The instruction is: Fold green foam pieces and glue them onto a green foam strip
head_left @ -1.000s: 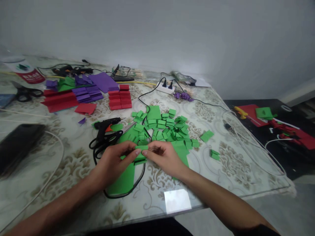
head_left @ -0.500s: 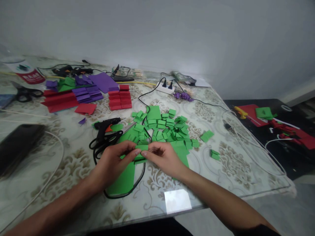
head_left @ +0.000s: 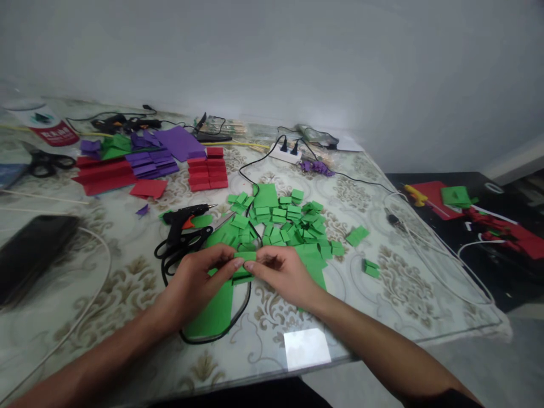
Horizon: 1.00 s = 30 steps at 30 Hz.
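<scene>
Between both my hands, a small folded piece of green paper (head_left: 245,257) is pinched by thumbs and fingers. My left hand (head_left: 204,273) grips its left side and my right hand (head_left: 283,270) its right side; some fingertips are hidden behind it. Beneath the hands lie green paper sheets (head_left: 211,316). Just beyond them spreads a heap of small folded green paper pieces (head_left: 293,218). Black-handled scissors (head_left: 183,245) and a black glue gun (head_left: 181,220) rest beside my left hand, and the black cable loops under the hands.
A power strip (head_left: 285,153) sits near the wall. Red folded papers (head_left: 208,173) and purple folded papers (head_left: 153,162) lie at the back left, by a cup (head_left: 53,126). A phone (head_left: 36,252) is far left. A darker surface (head_left: 442,175) with a yellow tool (head_left: 415,195) stands right.
</scene>
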Tool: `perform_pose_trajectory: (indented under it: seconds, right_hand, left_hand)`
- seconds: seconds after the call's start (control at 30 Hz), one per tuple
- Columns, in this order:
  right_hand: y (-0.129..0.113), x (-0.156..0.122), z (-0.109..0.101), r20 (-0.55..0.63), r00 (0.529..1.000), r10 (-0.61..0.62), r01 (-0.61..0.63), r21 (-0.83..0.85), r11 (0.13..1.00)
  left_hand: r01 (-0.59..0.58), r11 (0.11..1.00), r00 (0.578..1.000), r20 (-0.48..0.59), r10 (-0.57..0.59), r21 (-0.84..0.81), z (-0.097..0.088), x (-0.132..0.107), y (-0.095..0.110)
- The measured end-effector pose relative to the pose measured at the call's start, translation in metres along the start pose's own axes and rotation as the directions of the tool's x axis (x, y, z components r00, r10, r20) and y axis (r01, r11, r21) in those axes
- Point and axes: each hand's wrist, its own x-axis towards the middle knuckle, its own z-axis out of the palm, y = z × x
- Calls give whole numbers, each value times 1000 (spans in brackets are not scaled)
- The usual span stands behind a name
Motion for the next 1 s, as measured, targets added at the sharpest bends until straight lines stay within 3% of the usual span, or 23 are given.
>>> perform_pose_trajectory:
  seconds: [0.63, 1.0]
  right_hand:
    - [0, 0, -1, 15, 1000, -17, 17, -18, 1000]
    - [-1, 0, -1, 49, 998, 32, -31, -22, 999]
  left_hand:
    - [-1, 1000, 1000, -8, 1, 15, -1, 0, 1]
    - [2, 999, 1000, -5, -1, 38, -1, -1, 2]
